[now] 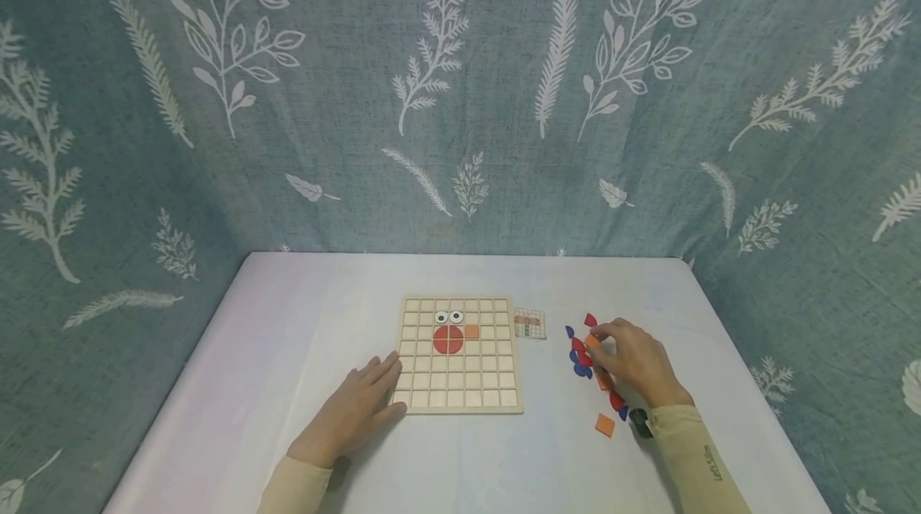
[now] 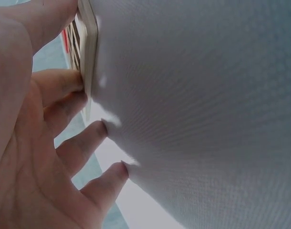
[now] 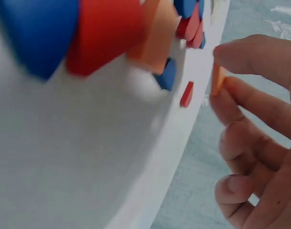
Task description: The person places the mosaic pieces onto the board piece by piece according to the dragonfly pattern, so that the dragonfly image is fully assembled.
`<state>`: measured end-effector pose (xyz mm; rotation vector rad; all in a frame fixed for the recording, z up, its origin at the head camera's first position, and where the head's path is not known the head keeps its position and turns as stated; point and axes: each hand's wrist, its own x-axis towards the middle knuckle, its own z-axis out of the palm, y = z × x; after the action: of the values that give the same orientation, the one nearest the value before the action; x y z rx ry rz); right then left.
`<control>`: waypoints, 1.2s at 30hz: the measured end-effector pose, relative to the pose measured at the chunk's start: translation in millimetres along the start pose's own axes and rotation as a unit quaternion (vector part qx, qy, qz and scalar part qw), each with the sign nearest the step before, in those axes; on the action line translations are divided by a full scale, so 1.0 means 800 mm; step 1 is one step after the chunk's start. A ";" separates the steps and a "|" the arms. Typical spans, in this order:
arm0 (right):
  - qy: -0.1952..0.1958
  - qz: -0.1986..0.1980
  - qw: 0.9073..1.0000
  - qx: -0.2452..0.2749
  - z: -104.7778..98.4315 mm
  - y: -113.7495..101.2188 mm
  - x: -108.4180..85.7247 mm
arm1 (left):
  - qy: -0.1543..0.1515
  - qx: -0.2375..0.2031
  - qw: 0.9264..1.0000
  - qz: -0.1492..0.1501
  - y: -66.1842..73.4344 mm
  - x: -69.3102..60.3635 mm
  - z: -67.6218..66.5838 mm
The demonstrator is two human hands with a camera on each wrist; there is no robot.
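Note:
A wooden grid board [image 1: 460,410] lies on the table, and my left hand [image 1: 352,408] rests at its left edge with spread fingers. The thumb is by the board's lower left corner. Set in the grid are two eye tiles [image 1: 456,316], red quarter pieces [image 1: 442,333] forming a circle, and an orange square [image 1: 472,332] to their right. My right hand [image 1: 636,358] pinches an orange tile [image 3: 217,78] between thumb and fingertips, above the loose pieces. In the left wrist view, fingertips touch the board's side and the white surface.
Beside the board's upper right lies a small printed pattern card [image 1: 529,323]. Red pieces [image 1: 590,320], blue pieces [image 1: 583,371] and orange ones are scattered under and around the right hand. A separate orange square [image 1: 604,424] lies nearer the front. Patterned cloth [image 1: 460,202] encloses the white table.

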<state>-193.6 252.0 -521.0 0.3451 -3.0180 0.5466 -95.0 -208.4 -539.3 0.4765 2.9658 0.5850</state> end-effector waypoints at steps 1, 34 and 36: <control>0.013 -0.013 1.000 0.002 0.000 -0.002 0.000 | 0.000 -0.001 1.000 -0.001 0.000 0.000 0.000; 0.110 -0.274 0.953 0.062 0.051 -0.120 0.031 | 0.015 -0.007 1.000 0.005 0.001 0.000 0.001; 0.110 -0.279 0.952 0.060 0.054 -0.127 0.033 | 0.013 -0.006 1.000 0.004 0.000 0.000 0.001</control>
<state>-197.1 138.8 -524.2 1.0223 -2.5078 0.6559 -94.6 -208.0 -539.9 0.4846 2.9847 0.6135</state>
